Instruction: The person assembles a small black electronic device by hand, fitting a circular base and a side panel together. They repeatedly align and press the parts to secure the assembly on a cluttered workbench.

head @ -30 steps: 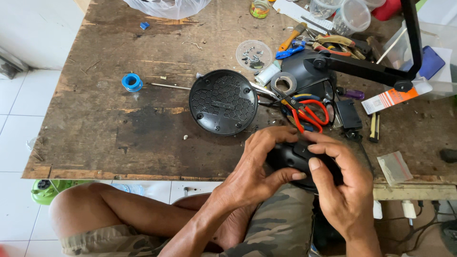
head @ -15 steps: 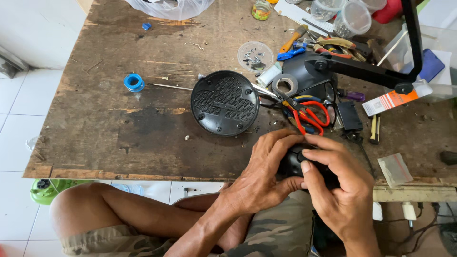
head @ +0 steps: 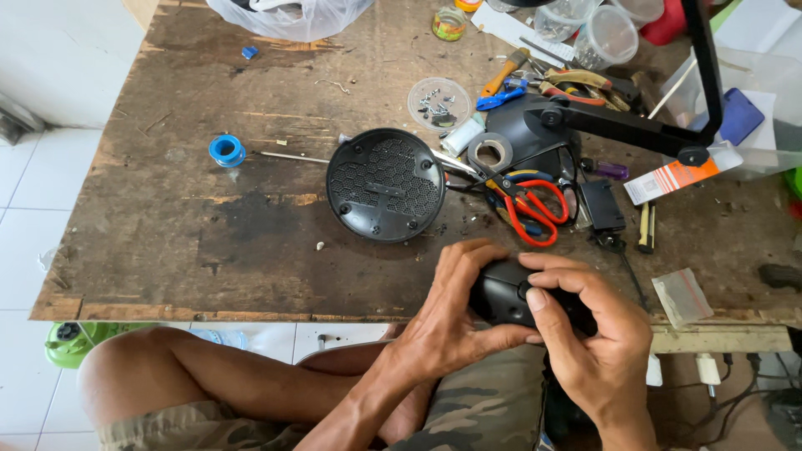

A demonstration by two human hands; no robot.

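While both hands wrap it, the black rounded part (head: 505, 294) sits at the table edge (head: 251, 313) over my lap; left hand (head: 455, 313) cups its near-left side, right hand (head: 597, 334) closes from the right, thumb on top.

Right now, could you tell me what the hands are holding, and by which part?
Both hands, left hand and right hand, clasp a small black part around its sides.

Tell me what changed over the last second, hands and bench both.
Little changed. Both hands, left and right, keep gripping the small black part at the table edge; the right thumb shifted slightly over its top. The round black cover, red scissors and blue tape roll stayed put.
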